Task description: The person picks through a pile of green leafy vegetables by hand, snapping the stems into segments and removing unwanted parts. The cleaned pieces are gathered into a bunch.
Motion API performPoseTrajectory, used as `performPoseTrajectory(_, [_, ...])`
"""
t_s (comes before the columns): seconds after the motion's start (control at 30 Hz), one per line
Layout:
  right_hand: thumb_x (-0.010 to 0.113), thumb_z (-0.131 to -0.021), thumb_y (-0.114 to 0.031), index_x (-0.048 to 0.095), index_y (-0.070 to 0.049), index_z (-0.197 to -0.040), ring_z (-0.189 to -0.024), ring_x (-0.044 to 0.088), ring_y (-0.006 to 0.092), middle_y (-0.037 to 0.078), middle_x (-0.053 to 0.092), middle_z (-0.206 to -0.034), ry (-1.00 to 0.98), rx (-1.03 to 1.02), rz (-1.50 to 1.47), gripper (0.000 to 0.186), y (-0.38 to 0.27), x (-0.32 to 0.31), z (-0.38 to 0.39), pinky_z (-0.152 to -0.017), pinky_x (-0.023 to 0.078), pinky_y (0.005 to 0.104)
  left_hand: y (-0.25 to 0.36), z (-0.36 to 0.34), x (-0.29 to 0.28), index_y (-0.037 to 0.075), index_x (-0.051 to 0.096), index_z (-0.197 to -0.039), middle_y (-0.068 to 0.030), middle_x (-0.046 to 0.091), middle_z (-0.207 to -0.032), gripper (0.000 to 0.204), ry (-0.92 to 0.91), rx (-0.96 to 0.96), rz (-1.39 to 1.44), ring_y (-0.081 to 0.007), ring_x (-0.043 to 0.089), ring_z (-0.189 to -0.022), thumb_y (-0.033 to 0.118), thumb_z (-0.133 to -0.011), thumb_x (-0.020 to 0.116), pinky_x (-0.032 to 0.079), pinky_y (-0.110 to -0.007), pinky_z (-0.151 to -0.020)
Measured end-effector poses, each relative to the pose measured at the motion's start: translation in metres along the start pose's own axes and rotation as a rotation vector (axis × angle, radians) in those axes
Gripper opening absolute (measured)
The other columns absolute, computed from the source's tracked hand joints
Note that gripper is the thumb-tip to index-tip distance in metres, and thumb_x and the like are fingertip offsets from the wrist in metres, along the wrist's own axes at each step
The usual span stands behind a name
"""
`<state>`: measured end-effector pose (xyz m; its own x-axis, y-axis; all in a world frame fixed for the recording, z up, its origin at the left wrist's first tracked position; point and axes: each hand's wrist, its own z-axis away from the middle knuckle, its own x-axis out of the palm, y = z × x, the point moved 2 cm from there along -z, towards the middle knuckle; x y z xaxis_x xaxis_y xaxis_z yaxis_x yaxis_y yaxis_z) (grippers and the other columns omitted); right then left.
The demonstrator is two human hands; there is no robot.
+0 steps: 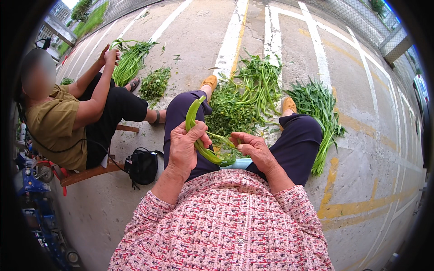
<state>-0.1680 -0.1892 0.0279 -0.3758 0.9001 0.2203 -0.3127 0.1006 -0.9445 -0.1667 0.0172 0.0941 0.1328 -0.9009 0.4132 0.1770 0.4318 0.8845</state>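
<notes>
The work on these long-stemmed greens looks partway along, judging from how everything lies. The bent green stalks [207, 153] are in front of the wearer's body, above the lap; the left hand [183, 141] has its fingers curled firmly around them, one end rising above the fist and the rest bowing below it toward the other side. The right hand [253, 150] has thumb and forefinger pinched together, apparently on a thin stem [220, 135] that runs across from the left fist. What seems already handled is the low, tangled leaf heap [228, 108] between the feet and the smaller leaf pile [155, 84] farther left, both mostly loose leaves and short sprigs. What seems left is the long bundle [318, 119] outside the right foot, its leaves and stems lying together, though whether it is waiting or finished cannot be told. Looser stems [262, 79] spread beyond the leaf heap. At the left, a seated co-worker [68, 108] grips the ends of another bunch [131, 63], whose stems trail to the ground. As for writing, a small pale mark shows on the black bag [143, 168] beside the wooden stool [90, 174], too small to make out; the patterned shirt [226, 221] bears no readable lettering.
</notes>
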Motion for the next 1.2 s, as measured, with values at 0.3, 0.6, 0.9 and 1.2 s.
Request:
performPoseTrajectory(0.3, [0.051,-0.087,-0.009,0.064,0.003,-0.098,-0.062,0.047,0.0050,-0.001,0.058,-0.071,-0.089,0.023,-0.025,0.021,0.008,0.003,0.000,-0.058,0.038,0.0203,-0.001,-0.002,0.004,0.000,0.060,-0.085,-0.0060,0.061,-0.062,0.012,-0.011,-0.016,-0.007,-0.0161,0.059,-0.055,0.012,-0.088,0.064,0.049,-0.028,-0.054])
performPoseTrajectory(0.6, [0.043,-0.077,-0.004,0.065,0.005,-0.094,-0.052,0.046,0.0077,0.001,0.055,-0.060,0.175,0.098,-0.019,0.029,0.028,-0.010,-0.004,-0.049,0.037,0.0216,0.006,0.001,0.009,0.001,0.061,-0.084,-0.0045,0.061,-0.061,0.011,0.082,0.129,-0.056,-0.0118,0.059,-0.053,0.012,-0.087,0.064,0.045,-0.023,-0.051])
performPoseTrajectory(0.9, [0.048,-0.078,-0.009,0.064,0.001,-0.108,-0.062,0.050,0.0056,0.004,0.065,-0.079,0.035,0.050,-0.116,0.036,0.006,-0.001,-0.002,-0.056,0.040,0.0191,-0.007,0.001,0.003,0.001,0.060,-0.085,-0.0056,0.061,-0.062,0.012,0.009,-0.020,-0.026,-0.0163,0.060,-0.055,0.012,-0.087,0.064,0.049,-0.027,-0.053])
performPoseTrajectory(1.2, [0.051,-0.082,-0.005,0.063,0.003,-0.092,-0.058,0.047,0.0042,0.000,0.058,-0.068,-0.035,0.066,-0.168,0.018,0.004,0.005,0.002,-0.053,0.037,0.0176,-0.011,0.004,0.013,0.001,0.061,-0.086,-0.0045,0.061,-0.061,0.012,0.008,-0.015,-0.071,-0.0111,0.058,-0.053,0.012,-0.087,0.065,0.044,-0.022,-0.051])
